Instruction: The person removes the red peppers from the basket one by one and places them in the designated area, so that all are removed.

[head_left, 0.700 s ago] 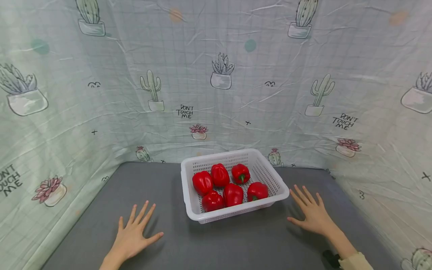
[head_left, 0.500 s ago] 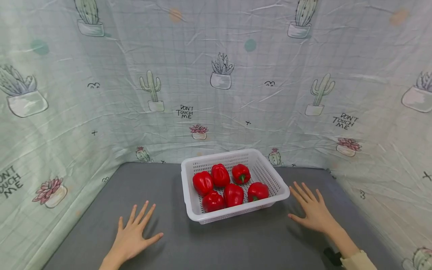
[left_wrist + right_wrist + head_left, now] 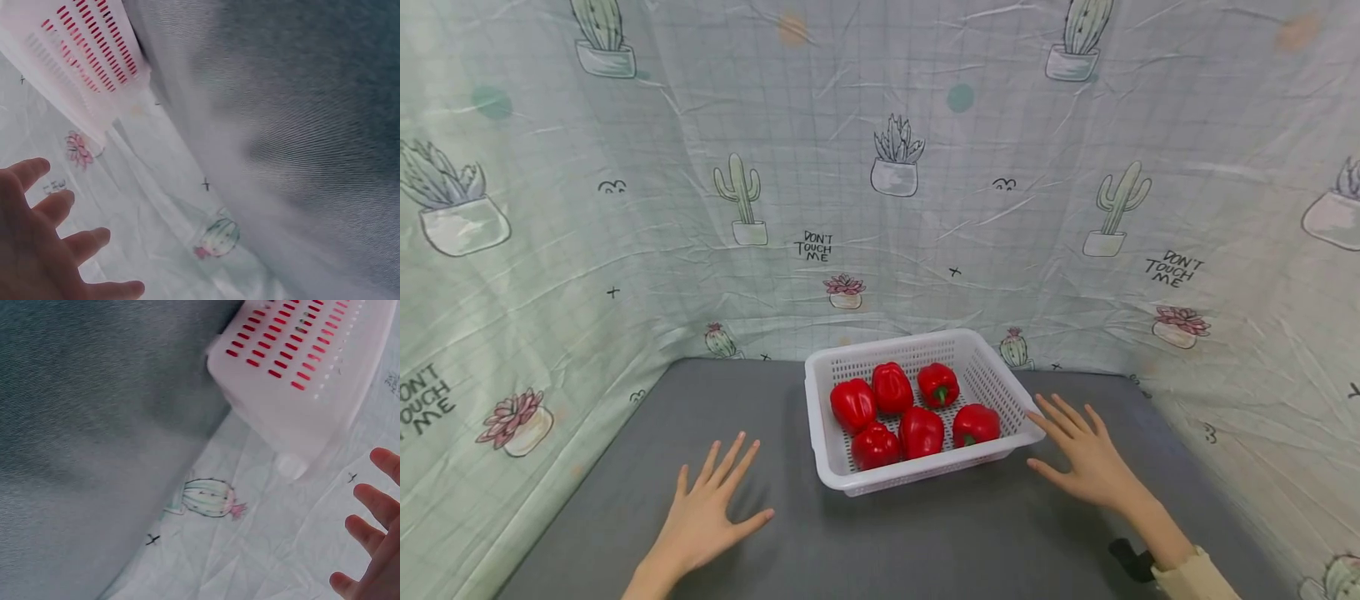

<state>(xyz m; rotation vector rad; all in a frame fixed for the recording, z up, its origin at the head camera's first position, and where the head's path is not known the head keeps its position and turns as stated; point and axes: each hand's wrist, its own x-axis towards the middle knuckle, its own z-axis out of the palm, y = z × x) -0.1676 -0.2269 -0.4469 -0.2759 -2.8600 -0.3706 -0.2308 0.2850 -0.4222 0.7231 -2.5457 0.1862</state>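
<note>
A white plastic basket (image 3: 904,478) with slotted walls sits on the grey table, several red bell peppers (image 3: 921,432) lying inside it. Left of the basket hovers my left hand (image 3: 703,517), fingers spread and straight, holding nothing. My right hand (image 3: 1086,457) is at the basket's right end, likewise spread; its fingertips overlap the rim in the head view, and whether they touch I cannot tell. In the left wrist view the basket's slotted wall (image 3: 94,56) stands apart from the fingers. The right wrist view has the basket wall (image 3: 300,419) with a gap before the fingers.
A pale sheet (image 3: 820,200) printed with cacti hangs behind and on both sides of the grey table (image 3: 745,400). A dark band (image 3: 1129,560) is on the right wrist, just before a cream sleeve (image 3: 1195,577).
Both hands have moved slightly inward and forward, the right one closer to the basket's rim. The basket and peppers stay in place; the head view has shifted a little.
</note>
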